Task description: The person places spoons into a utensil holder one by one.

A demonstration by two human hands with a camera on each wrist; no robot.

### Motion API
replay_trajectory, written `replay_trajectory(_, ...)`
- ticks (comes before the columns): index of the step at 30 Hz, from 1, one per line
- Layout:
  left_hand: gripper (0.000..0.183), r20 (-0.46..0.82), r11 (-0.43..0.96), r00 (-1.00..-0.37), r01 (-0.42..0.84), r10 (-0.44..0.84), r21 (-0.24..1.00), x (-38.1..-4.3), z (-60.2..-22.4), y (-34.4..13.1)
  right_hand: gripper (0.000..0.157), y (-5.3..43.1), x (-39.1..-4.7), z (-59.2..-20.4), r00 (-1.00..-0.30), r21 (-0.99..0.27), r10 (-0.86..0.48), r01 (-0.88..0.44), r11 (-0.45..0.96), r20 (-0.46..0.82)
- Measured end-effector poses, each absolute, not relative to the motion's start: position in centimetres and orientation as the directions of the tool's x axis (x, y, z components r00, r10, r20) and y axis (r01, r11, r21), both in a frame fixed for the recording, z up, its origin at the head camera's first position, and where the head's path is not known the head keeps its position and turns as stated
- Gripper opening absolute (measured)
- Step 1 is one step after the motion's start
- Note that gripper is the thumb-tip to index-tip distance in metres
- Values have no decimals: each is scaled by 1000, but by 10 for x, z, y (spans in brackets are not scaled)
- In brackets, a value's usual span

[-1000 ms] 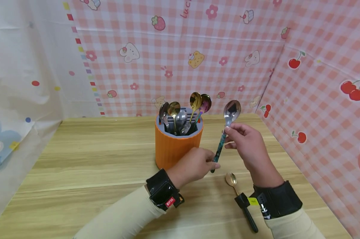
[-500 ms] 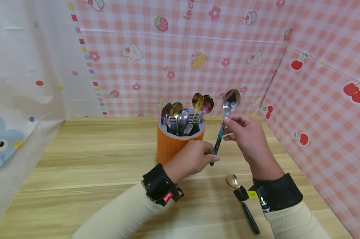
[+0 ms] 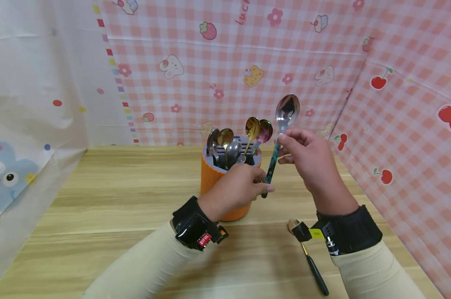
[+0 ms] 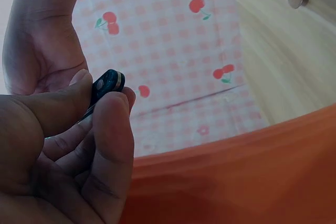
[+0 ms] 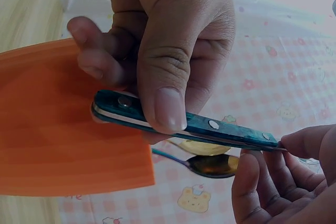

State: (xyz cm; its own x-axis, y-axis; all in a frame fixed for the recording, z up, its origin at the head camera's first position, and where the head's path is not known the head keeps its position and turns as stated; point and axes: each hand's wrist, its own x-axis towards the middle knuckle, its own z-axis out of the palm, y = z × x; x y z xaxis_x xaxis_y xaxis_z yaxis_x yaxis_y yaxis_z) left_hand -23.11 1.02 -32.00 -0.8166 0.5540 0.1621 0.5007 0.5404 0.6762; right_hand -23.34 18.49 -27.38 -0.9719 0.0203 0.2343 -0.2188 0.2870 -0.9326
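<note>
A large spoon (image 3: 288, 109) with a silver bowl and a riveted teal handle is held tilted in the air, bowl up. My right hand (image 3: 310, 166) pinches it at the neck, where bowl meets handle. Lower down, my left hand (image 3: 234, 187) pinches the handle's end between thumb and fingers. The right wrist view shows the flat teal handle (image 5: 241, 135) running between both hands. Just behind the left hand stands an orange cutlery holder (image 3: 209, 178) with a grey slotted top. Several silver, gold and rainbow-coloured spoons stand in it, bowls up.
A gold spoon with a black handle (image 3: 316, 274) lies on the wooden table (image 3: 128, 199), its bowl partly covered by a black piece at the right wristband (image 3: 350, 230). Pink checked cloth (image 3: 195, 79) covers the back and right sides.
Both hands have lifted the teal-handled spoon higher, its tilt hardly changed. The view has shifted slightly, so the holder appears a little further right. The grips look the same.
</note>
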Motion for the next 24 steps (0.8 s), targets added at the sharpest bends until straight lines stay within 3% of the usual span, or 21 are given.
replay_trajectory(13, 14, 175, 527, -883, 407, 435, 746, -237, -303, -12, 37, 162, -245, -253, -949, -926, 2, -307, 218, 315)
replay_trajectory(19, 15, 240, 557, -894, 426, 377, 713, -243, -300, -25, 24, 146, -253, -248, -927, -920, -35, -376, 113, 374)
replay_trajectory(24, 16, 238, 580, -917, 389, 321, 716, -247, -301, -33, 21, 133, -256, -247, -925, -917, -65, -380, 119, 374)
